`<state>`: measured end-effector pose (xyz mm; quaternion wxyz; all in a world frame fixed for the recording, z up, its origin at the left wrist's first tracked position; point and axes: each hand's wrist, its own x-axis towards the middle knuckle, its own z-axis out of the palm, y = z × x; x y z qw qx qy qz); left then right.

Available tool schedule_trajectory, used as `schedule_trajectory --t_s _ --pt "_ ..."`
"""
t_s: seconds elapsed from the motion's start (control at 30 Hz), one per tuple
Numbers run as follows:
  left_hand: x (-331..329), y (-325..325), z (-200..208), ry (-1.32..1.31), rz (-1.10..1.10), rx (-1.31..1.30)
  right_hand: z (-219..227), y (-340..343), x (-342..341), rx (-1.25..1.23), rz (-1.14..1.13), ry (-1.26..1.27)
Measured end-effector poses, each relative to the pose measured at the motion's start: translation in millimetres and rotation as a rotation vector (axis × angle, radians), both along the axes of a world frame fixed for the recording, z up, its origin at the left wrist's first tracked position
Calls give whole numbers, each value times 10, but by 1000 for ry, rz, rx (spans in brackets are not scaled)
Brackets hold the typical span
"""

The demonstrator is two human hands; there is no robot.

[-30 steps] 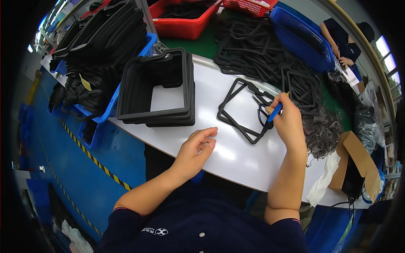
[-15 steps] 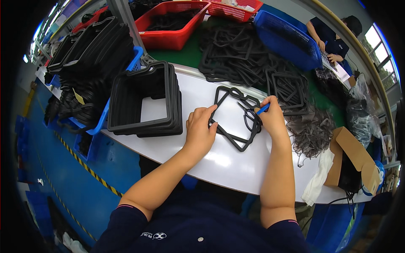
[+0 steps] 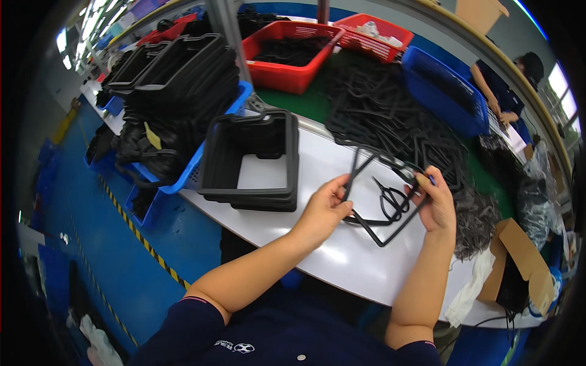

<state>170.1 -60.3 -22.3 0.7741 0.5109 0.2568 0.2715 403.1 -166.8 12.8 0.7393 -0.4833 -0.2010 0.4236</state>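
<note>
A black rectangular gasket frame point(image 3: 367, 229) is held up off the white tabletop between my two hands, its outline a little twisted. My left hand point(image 3: 325, 210) pinches its left side between thumb and fingers. At its upper right side, my right hand point(image 3: 436, 198) grips the frame, with a slim blue tool point(image 3: 432, 180) tucked in the same hand, mostly hidden by the fingers. Beneath the frame lies a black thing with a pointed end and two loops, like scissors point(image 3: 390, 203). A dark curved strip runs beside it; whether it belongs to the frame I cannot tell.
Left of my hands stands a stack of black frames point(image 3: 210, 165). A blue basket point(image 3: 189, 171) heaped with frames is farther left. Behind lie a pile of frames point(image 3: 381, 110), red baskets point(image 3: 284, 76) and a blue basket point(image 3: 445, 91). A cardboard box point(image 3: 519, 256) sits right; a co-worker point(image 3: 500, 91) works far right.
The gasket frame has risen off the table, lifted by both hands, and the looped black thing stays beneath it. My right hand has turned, leaving less blue tool showing. The view has shifted.
</note>
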Motion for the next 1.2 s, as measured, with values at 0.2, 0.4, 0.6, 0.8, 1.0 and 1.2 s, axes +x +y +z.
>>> schedule_trajectory --t_s 0.2,0.4,0.6,0.8,1.0,1.2 --pt "188 -156 174 -131 -118 -123 -242 -22 189 -270 -450 -862" --pt "141 -180 528 -174 -177 -273 195 -210 317 -75 -255 -459" --pt "139 -93 555 -196 -172 -342 411 90 550 -156 -126 -897" --pt "20 -140 716 -321 -92 -59 833 346 268 57 60 -364" --pt "130 25 480 -167 -40 -194 615 594 549 -348 -5 -1019" --pt "-230 -94 910 -350 -71 -30 1175 576 187 -54 80 -765"
